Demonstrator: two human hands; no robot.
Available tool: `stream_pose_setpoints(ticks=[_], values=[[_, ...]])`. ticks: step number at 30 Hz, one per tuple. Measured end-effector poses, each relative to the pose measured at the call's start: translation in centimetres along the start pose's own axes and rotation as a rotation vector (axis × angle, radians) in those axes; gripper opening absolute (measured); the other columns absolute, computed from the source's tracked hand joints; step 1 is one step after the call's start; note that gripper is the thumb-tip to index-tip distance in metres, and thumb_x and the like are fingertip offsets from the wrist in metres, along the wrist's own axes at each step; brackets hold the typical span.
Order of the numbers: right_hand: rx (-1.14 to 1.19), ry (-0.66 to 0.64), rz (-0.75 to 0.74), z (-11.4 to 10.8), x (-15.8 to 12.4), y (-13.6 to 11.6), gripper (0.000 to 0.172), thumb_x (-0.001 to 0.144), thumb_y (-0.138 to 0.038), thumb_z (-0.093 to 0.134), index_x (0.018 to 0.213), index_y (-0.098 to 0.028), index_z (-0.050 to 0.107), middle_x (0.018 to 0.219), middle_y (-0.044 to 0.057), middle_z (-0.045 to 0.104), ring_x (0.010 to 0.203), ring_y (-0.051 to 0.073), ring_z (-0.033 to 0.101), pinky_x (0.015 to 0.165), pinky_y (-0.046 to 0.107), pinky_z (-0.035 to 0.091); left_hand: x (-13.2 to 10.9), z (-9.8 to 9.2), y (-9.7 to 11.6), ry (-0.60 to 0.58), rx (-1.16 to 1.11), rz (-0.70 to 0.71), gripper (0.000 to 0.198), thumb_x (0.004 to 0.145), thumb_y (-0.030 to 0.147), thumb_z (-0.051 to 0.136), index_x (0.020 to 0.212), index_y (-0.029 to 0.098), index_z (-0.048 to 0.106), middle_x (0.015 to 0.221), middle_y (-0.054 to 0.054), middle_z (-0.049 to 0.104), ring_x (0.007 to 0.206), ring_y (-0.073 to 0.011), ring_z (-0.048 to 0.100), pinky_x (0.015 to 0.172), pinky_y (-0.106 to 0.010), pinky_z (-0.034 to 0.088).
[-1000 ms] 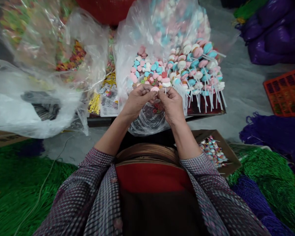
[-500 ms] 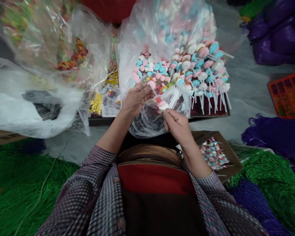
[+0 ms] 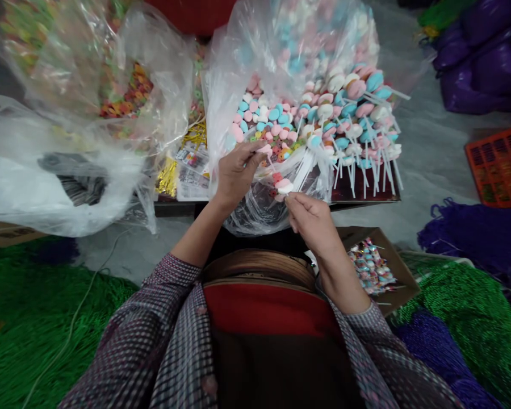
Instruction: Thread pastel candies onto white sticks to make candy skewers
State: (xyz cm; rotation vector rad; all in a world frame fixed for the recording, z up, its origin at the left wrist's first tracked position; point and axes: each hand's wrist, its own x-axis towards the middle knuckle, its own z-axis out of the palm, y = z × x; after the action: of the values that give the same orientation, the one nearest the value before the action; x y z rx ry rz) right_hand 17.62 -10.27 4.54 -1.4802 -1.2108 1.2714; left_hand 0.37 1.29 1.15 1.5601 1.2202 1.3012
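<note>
My left hand [image 3: 235,173] is pinched on a pink candy piece [image 3: 264,149] at the mouth of a clear plastic bag [image 3: 255,74] full of loose pink, blue and white candies [image 3: 262,116]. My right hand [image 3: 310,217] is closed on a thin white stick that carries pink and white candies [image 3: 283,185] near its tip. The two hands are a little apart, the right one lower. A heap of finished candy sticks [image 3: 353,122] lies on the dark tray [image 3: 366,193] just to the right.
A second clear bag [image 3: 111,91] with small orange and green candies stands at the left, gold ties [image 3: 170,176] beside it. A cardboard box of wrapped candies [image 3: 372,267] sits by my right elbow. Green tinsel [image 3: 34,324], purple tinsel [image 3: 481,238] and an orange crate [image 3: 500,165] surround me.
A second ago both hands met at the bag's mouth. My right hand has since drawn back and down with the stick; my left hand stayed by the loose candies, pinching a pink piece.
</note>
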Motion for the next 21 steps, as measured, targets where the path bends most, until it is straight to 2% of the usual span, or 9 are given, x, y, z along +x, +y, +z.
stream_pose_setpoints(ticks=[5,8,15,18,21], values=[[0.024,0.008,0.009,0.1,-0.3,-0.5,0.038,0.093,-0.055,0.064,0.089,-0.020,0.077,0.042,-0.009,0.042,0.038,0.009,0.033,0.046,0.026,0.026,0.3,0.7,-2.0,0.007,-0.105,-0.048,0.014,0.098,0.028,0.072,0.109,0.030,0.080,0.093,0.002,0.082,0.077,-0.0110,0.071,0.076,-0.026,0.058],[0.013,0.019,0.014,0.2,-0.4,-0.5,0.038,0.094,-0.054,0.064,0.092,-0.019,0.079,0.043,-0.010,0.041,0.039,0.009,0.033,0.047,0.025,0.026,0.5,0.8,-3.2,-0.017,-0.092,-0.018,0.019,0.100,0.035,0.070,0.115,0.028,0.079,0.086,0.002,0.081,0.074,-0.0109,0.072,0.073,-0.025,0.058],[0.015,0.026,0.014,0.3,-0.2,0.0,0.037,0.095,-0.053,0.063,0.093,-0.018,0.078,0.044,-0.010,0.041,0.040,0.008,0.033,0.047,0.025,0.026,0.4,0.7,-4.1,0.007,0.040,0.124,0.020,0.100,0.036,0.071,0.118,0.034,0.079,0.112,0.000,0.084,0.082,-0.0121,0.075,0.077,-0.028,0.061],[0.040,0.013,0.029,0.1,-0.1,0.2,0.037,0.094,-0.052,0.063,0.092,-0.018,0.078,0.043,-0.011,0.039,0.039,0.008,0.031,0.046,0.025,0.023,0.2,0.7,-3.9,-0.014,0.123,0.213,0.020,0.097,0.033,0.075,0.117,0.034,0.080,0.114,-0.001,0.084,0.093,-0.0145,0.076,0.084,-0.031,0.061],[0.058,0.005,0.033,-0.2,-0.1,0.3,0.037,0.094,-0.052,0.064,0.091,-0.019,0.078,0.042,-0.011,0.038,0.038,0.007,0.030,0.045,0.025,0.021,-0.1,0.6,-3.3,-0.056,0.152,0.234,0.020,0.097,0.033,0.075,0.116,0.032,0.081,0.112,-0.001,0.084,0.096,-0.0153,0.077,0.085,-0.031,0.061]])
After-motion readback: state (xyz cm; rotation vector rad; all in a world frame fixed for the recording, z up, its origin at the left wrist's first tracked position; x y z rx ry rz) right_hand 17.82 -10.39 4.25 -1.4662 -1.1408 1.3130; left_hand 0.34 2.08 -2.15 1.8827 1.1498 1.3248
